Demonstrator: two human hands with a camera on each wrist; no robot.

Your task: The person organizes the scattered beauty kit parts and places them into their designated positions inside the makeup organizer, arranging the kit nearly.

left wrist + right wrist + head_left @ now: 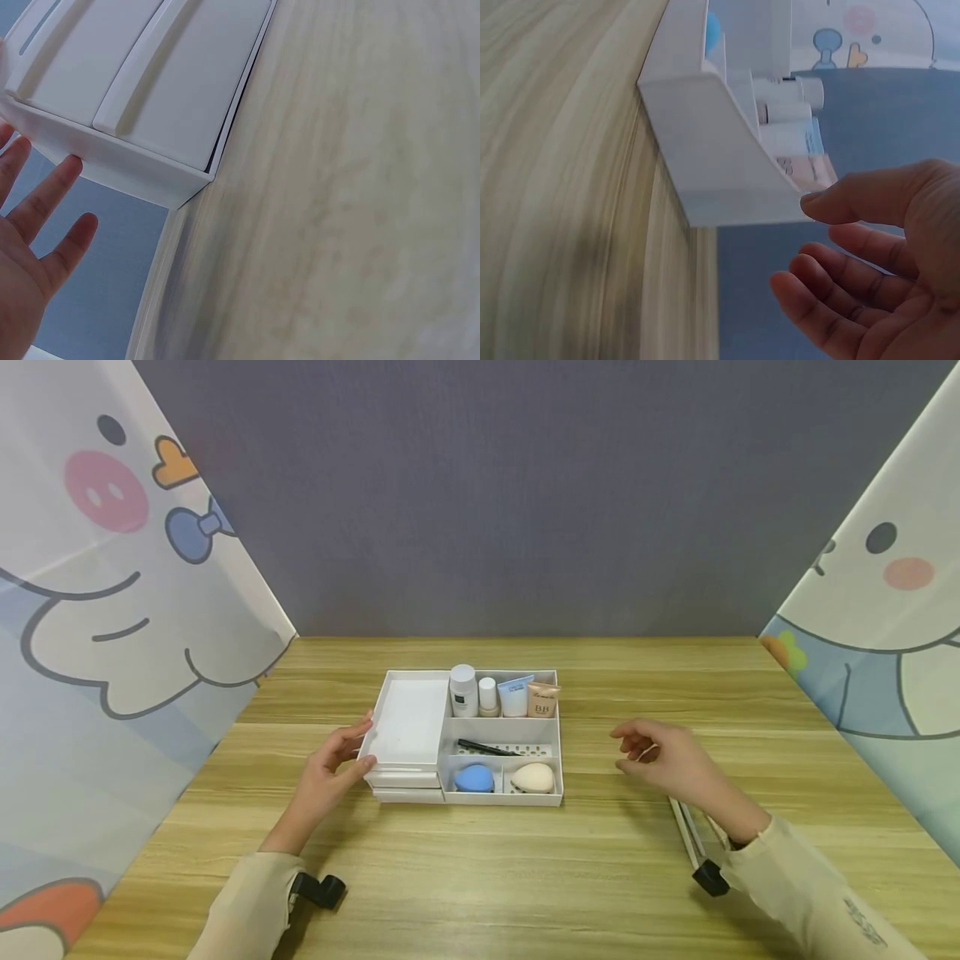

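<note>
A white storage box (pixel 405 718) has a flat tray top and two stacked drawers on its left, and compartments on its right. My left hand (pixel 333 768) rests at the box's left side, fingers fairly straight along the wall and thumb by the upper front corner. Spread fingers (pixel 56 191) appear beside that wall in the left wrist view. To the right of the box my right hand (pixel 667 756) hovers apart from it, fingers loosely bent and holding nothing. Inside stand a white bottle (pixel 463 693), a smaller white-capped bottle (pixel 488 697), a blue tube (pixel 515 697) and a beige tube (pixel 542 700).
A black pencil-like stick (pixel 487 747) lies in the middle compartment. A blue makeup sponge (pixel 475 778) and a cream one (pixel 533 778) sit in the front compartments. The wooden table (pixel 495 877) meets a grey panel (pixel 525 510) behind and cartoon-printed panels at both sides.
</note>
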